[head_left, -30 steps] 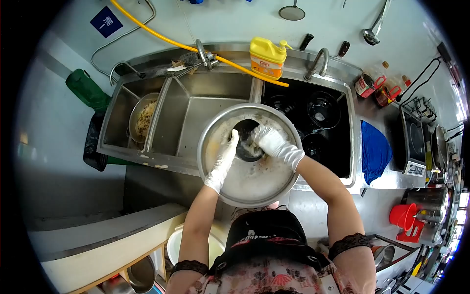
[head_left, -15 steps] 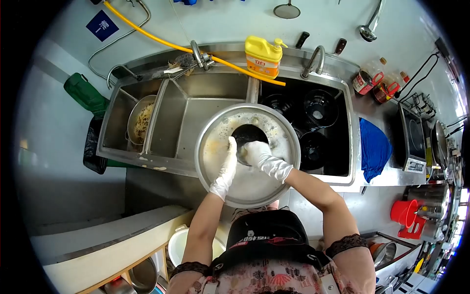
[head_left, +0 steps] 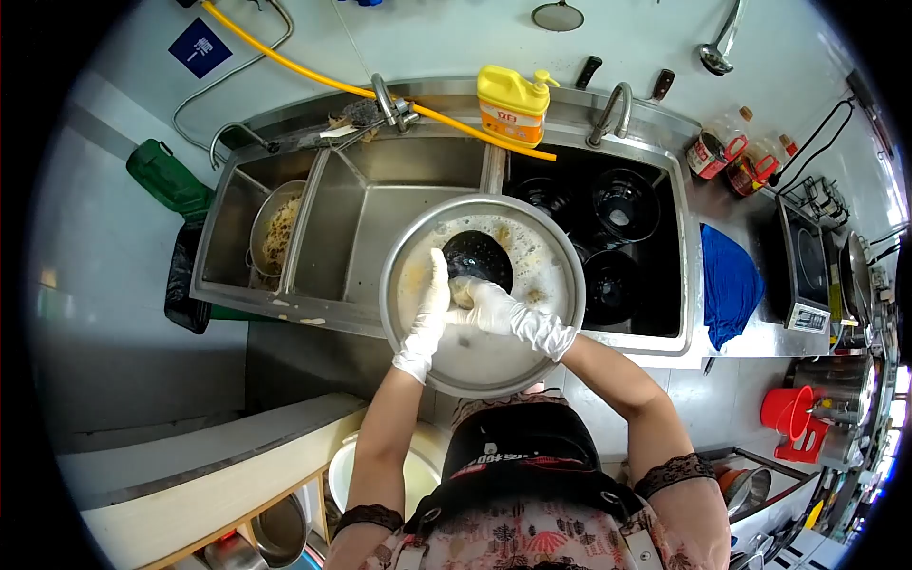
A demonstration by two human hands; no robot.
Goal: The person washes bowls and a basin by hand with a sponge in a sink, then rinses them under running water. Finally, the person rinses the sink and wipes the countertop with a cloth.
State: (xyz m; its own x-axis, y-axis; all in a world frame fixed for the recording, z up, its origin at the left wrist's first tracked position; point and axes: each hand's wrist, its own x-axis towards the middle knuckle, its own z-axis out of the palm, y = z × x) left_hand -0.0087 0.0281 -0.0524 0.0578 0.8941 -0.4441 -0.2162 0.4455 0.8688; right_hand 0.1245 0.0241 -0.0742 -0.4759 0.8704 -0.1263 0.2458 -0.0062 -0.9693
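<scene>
A wide metal basin (head_left: 388, 318) of foamy, cloudy water sits in front of me, overlapping the sink's front edge. In it is a black bowl (head_left: 484, 255), tilted and wet with suds. My left hand (head_left: 427, 309), in a white glove, grips the bowl by its left rim, with one digit stretched along the edge. My right hand (head_left: 494, 312), also gloved, is closed around a small greyish scrubbing pad (head_left: 463, 291) pressed at the bowl's near inner side. The tips of its fingers are partly hidden.
Several black bowls (head_left: 625, 204) stand in the right sink compartment. A colander (head_left: 261, 228) with food scraps is in the left one. Behind are a yellow detergent jug (head_left: 513, 104), a faucet (head_left: 613, 114) and a yellow hose (head_left: 304, 71). A blue cloth (head_left: 730, 285) lies at right.
The black bowl has shifted slightly left and up and turned, showing more of its speckled inside. Both hands moved left with it; the right hand's wrist now lies flatter.
</scene>
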